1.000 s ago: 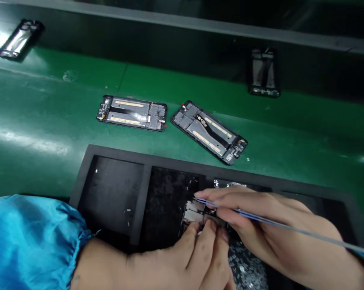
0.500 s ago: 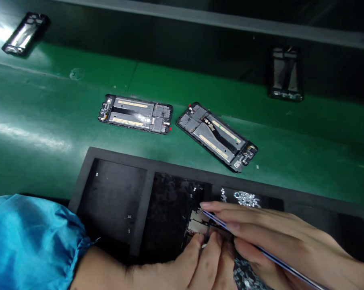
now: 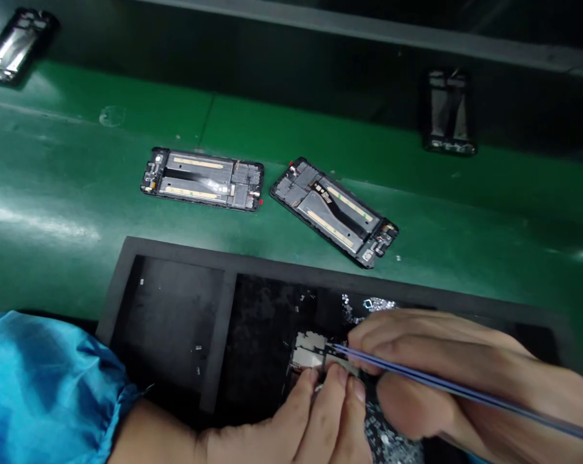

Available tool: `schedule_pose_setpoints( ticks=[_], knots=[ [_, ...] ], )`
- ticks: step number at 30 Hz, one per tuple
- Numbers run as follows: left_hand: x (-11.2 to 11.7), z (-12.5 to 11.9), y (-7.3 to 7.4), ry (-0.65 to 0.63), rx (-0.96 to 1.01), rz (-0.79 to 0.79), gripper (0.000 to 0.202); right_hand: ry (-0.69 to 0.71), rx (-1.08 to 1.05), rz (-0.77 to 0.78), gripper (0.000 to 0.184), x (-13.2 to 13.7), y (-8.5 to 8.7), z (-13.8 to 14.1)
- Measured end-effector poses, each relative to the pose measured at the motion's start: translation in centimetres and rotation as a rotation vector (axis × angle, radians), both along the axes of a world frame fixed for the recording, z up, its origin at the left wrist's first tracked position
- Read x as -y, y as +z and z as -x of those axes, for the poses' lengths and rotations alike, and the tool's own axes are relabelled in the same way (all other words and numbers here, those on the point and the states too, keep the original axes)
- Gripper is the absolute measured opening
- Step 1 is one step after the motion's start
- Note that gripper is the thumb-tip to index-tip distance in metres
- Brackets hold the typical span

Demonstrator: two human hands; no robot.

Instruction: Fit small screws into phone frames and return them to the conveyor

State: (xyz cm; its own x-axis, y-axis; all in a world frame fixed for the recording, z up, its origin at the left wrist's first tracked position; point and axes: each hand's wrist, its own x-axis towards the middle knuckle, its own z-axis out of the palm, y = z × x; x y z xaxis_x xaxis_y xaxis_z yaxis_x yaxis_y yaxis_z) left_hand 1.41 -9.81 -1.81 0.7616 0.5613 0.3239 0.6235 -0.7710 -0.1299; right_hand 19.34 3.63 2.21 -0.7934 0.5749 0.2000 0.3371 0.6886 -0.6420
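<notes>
My left hand (image 3: 291,425) comes in from the lower left in a blue sleeve (image 3: 44,386). Its fingertips are pressed together on a small phone assembly (image 3: 307,348) lying in the middle compartment of a black foam tray (image 3: 175,248). My right hand (image 3: 446,374) reaches in from the right and pinches thin blue tweezers (image 3: 417,380). The tweezer tip touches the top of the assembly beside my left fingertips. Small shiny metal parts (image 3: 393,438) lie in the tray under my right hand.
Two open phone frames (image 3: 202,179) (image 3: 334,211) lie on the green belt (image 3: 79,193) beyond the tray. Another frame (image 3: 11,45) sits at the far left and one (image 3: 447,111) at the far right, near a dark rail (image 3: 369,32).
My right hand has drawn back slightly to the right, so the tweezer tip now shows on the assembly. My left fingers stay on the part. The view shifted a little.
</notes>
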Motion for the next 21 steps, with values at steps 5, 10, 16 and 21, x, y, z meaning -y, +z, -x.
schedule_pose_setpoints(
  ticks=[5,10,16,21],
  knots=[
    [0.0,0.1,0.1,-0.005,0.014,0.004,0.022,0.088,-0.024,0.021,0.028,-0.4,-0.2,0.8],
    [-0.1,0.1,0.1,0.005,-0.001,-0.004,0.027,0.047,0.012,-0.037,0.021,0.1,-1.0,0.3],
    [0.0,-0.3,-0.4,0.023,0.033,-0.018,0.026,-0.011,0.027,-0.062,0.022,0.8,-1.6,-0.2],
    [-0.2,-0.3,-0.2,0.044,0.063,-0.055,0.028,-0.013,0.022,-0.086,0.018,1.4,-2.1,0.1]
  ],
)
